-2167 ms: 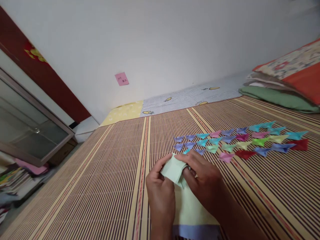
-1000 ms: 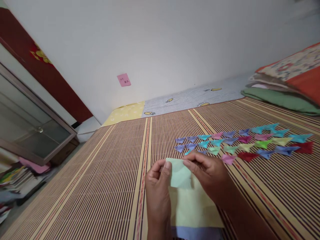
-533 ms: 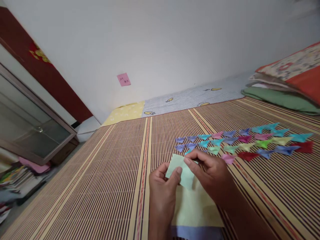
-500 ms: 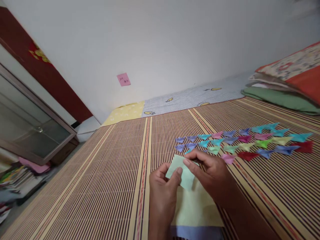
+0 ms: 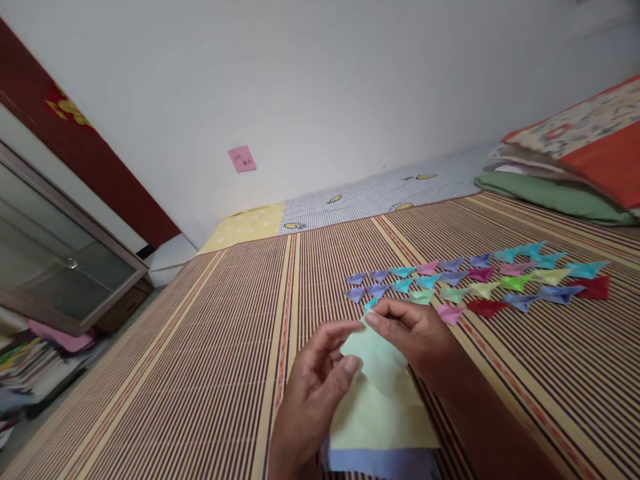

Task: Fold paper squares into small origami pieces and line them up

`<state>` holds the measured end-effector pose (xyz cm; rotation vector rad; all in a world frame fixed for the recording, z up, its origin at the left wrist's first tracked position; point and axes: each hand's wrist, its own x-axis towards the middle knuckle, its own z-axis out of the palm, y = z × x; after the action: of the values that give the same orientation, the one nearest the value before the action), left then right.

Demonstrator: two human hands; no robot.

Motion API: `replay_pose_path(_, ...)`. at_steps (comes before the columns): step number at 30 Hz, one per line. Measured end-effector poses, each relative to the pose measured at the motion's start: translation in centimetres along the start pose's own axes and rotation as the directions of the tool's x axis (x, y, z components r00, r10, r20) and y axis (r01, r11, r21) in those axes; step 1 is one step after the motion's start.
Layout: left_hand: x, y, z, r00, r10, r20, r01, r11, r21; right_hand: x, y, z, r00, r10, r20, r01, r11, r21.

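Note:
My right hand (image 5: 420,337) pinches a pale green square of paper (image 5: 380,357) near its top corner, thumb against forefinger. At the paper's left side is my left hand (image 5: 320,380), thumb and forefinger spread apart, the forefinger's tip close to the pinched corner. Below the green paper lies a pale yellow sheet (image 5: 385,420), with a blue-violet sheet (image 5: 380,461) showing under its near edge. Just beyond my right hand, rows of small folded paper pieces (image 5: 483,289) in many colours rest on the striped mat (image 5: 215,373).
A pillow (image 5: 575,140) and a folded green cloth (image 5: 550,195) are stacked at the far right. A pink note (image 5: 242,159) sticks to the white wall. At the left stand a glass-fronted cabinet (image 5: 60,247) and a pile of books and papers (image 5: 35,373).
My left hand has loosened from the paper and its thumb and forefinger have parted. The green paper now hangs lower, its corner still in my right hand. The view has shifted slightly.

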<state>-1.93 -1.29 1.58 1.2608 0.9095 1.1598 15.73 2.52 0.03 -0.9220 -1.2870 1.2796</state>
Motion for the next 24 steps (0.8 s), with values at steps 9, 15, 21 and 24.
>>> replay_pose_path(9,0.6,-1.7,-0.5,0.995,-0.044,-0.085,0.026,0.978,-0.206,-0.2,-0.9,-0.3,0.999,-0.043,0.005,0.043,0.996,-0.077)
replay_pose_path(15,1.4,-1.4,-0.5,0.980,-0.042,-0.197,-0.036,0.926,-0.376,-0.5,-0.5,-1.3,0.981,-0.021,0.194,0.039,0.995,-0.088)
replay_pose_path(21,1.3,-1.3,-0.5,0.986,-0.046,-0.158,-0.014,0.933,-0.359,-0.2,0.1,-0.8,0.989,-0.029,0.148,0.049,0.990,-0.132)
replay_pose_path(24,1.3,-1.9,-0.8,0.990,-0.046,-0.131,0.001,0.947,-0.320,0.0,0.0,-0.5,0.992,-0.055,0.113,0.072,0.987,-0.145)
